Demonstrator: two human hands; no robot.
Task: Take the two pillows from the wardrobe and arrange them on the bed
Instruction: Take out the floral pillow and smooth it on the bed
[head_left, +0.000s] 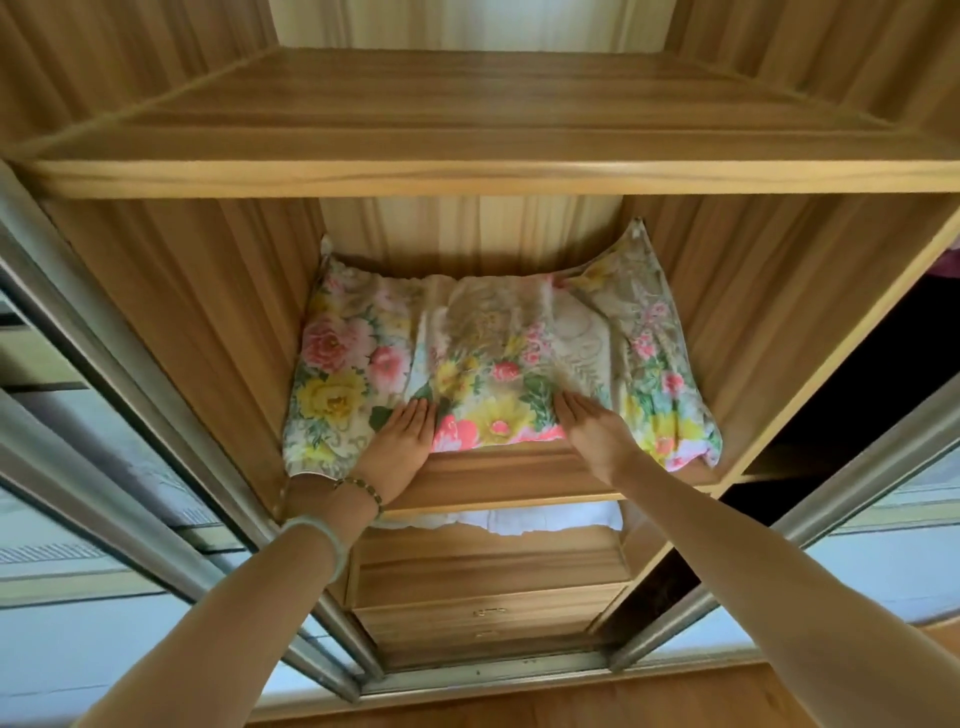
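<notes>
Pillows (498, 358) in flowered covers lie across the middle shelf (519, 470) of the wardrobe (208, 322), filling it from side to side. One seems to overlap the other, though the busy patterns make the edge hard to tell. The left hand (402, 441) and right hand (592, 431) rest flat on the near edge, fingers straight and together, gripping nothing. To lift well, I judge each hand should slide under the front edge with the thumb on top, set wider toward the ends so the soft stack neither sags nor splits. Then draw it straight out and level, clear of the shelf lip. The far corners, pushed up against the side walls, may drag. The bed is not in view.
</notes>
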